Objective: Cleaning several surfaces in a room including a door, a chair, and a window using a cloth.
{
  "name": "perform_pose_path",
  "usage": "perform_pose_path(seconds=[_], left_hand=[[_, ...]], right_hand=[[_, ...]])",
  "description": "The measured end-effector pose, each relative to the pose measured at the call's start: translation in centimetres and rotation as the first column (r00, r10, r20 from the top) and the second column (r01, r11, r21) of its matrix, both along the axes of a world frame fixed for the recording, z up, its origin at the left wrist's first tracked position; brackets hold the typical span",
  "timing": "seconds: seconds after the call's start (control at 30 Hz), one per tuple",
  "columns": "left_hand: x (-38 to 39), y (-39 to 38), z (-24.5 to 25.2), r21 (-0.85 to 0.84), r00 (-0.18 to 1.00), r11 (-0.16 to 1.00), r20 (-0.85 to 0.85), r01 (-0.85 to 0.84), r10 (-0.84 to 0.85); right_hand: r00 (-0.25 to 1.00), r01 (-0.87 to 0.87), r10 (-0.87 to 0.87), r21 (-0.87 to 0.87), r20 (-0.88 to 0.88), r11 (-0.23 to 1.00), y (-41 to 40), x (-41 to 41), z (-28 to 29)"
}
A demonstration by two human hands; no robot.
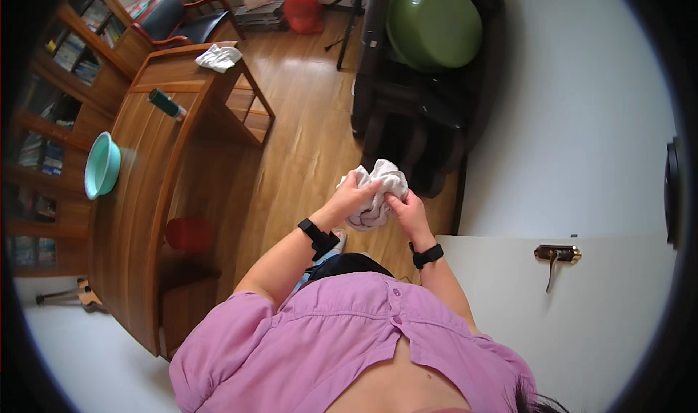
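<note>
A crumpled white cloth (373,216) is bunched up in front of my body, above the wooden floor. My left hand (354,196) grips its left side, with the thumb pressed on top. On the other side, my right hand (408,210) pinches the cloth's right edge between thumb and fingers. Folds of the cloth hide some fingertips of both hands. A black band circles each wrist.
To the left stands a wooden desk (136,222) bearing a turquoise basin (103,165), a dark green cylinder (166,104) and another white cloth (219,58). A green tub (436,26) rests on a dark massage chair (376,96) ahead. A white door (501,293) with a handle is at right.
</note>
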State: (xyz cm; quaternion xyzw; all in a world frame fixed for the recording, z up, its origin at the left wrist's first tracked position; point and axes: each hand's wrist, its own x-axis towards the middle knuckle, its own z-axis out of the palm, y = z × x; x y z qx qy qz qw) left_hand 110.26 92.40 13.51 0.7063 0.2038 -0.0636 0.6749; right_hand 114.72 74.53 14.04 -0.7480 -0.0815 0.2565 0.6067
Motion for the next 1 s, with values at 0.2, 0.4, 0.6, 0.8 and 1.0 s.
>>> perform_pose_path(seconds=[0.2, 0.4, 0.6, 0.8, 1.0], left_hand=[[-1.6, 8.4, -1.0, 0.159, 0.994, 0.983, -0.036, -0.094, 0.101], [-1.9, 17.4, -0.1, -0.828, 0.948, 0.521, -0.302, -0.206, -0.105], [5.3, 26.4, 2.1, -0.845, 0.931, 0.443, -0.158, -0.300, 0.329], [18.1, 30.2, 0.4, -0.526, 0.920, 0.777, -0.027, -0.346, 0.391], [32.6, 31.0, -0.5, -0.551, 0.991, 0.825, -0.049, -0.127, 0.121]], right_hand=[[0.780, 0.247, 0.151, 0.520, -0.608, 0.818, 7.7, 1.5, 0.6], [0.651, 0.135, 0.427, 0.648, -0.628, 0.749, 19.2, 5.8, 3.4], [0.776, -0.145, 0.356, 0.403, -0.521, 0.904, 27.7, 13.8, 1.7], [0.999, -0.042, 0.037, 0.337, 0.019, 0.941, 32.0, 19.7, 2.4], [0.995, 0.086, -0.093, 0.243, 0.019, 0.966, 34.9, 28.8, -0.2]])
